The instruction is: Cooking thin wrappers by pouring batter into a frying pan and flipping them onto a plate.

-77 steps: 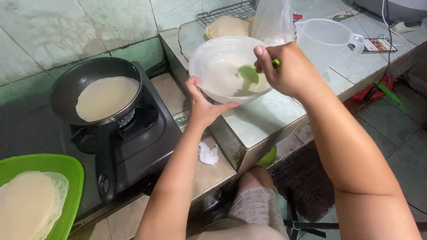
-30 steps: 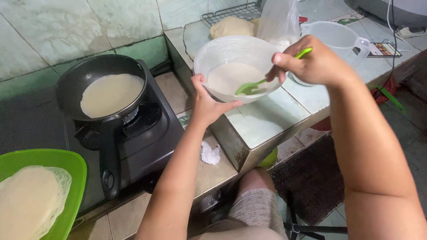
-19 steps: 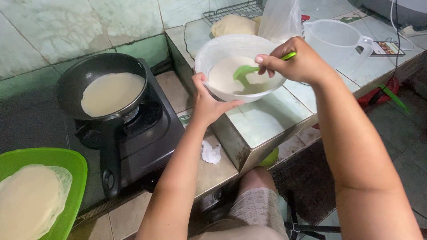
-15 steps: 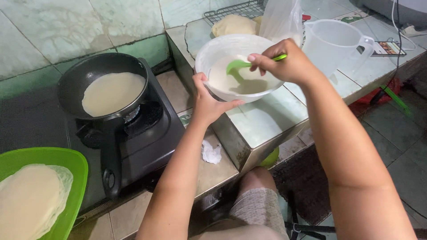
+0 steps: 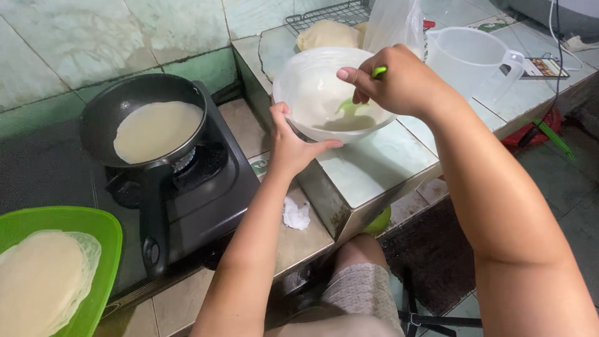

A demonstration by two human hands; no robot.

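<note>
A white bowl (image 5: 312, 81) of pale batter stands tilted on the tiled counter. My left hand (image 5: 292, 142) grips its near rim. My right hand (image 5: 393, 81) is shut on a green ladle (image 5: 353, 106), whose cup dips into the batter at the bowl's bottom. To the left, a black frying pan (image 5: 112, 112) sits on a black gas stove (image 5: 212, 181) with a thin round crepe (image 5: 157, 130) cooking in it. Its handle points toward me.
A green plate (image 5: 93, 231) with a stack of cooked crepes sits at the bottom left. A clear plastic jug (image 5: 474, 56), a plastic bag (image 5: 393, 25) and a wire rack with dough stand behind the bowl. A crumpled tissue (image 5: 296, 214) lies on the lower ledge.
My right hand has swung the green ladle around inside the bowl and lowered it into the batter. My left hand stays on the rim. The crepe in the pan has not moved.
</note>
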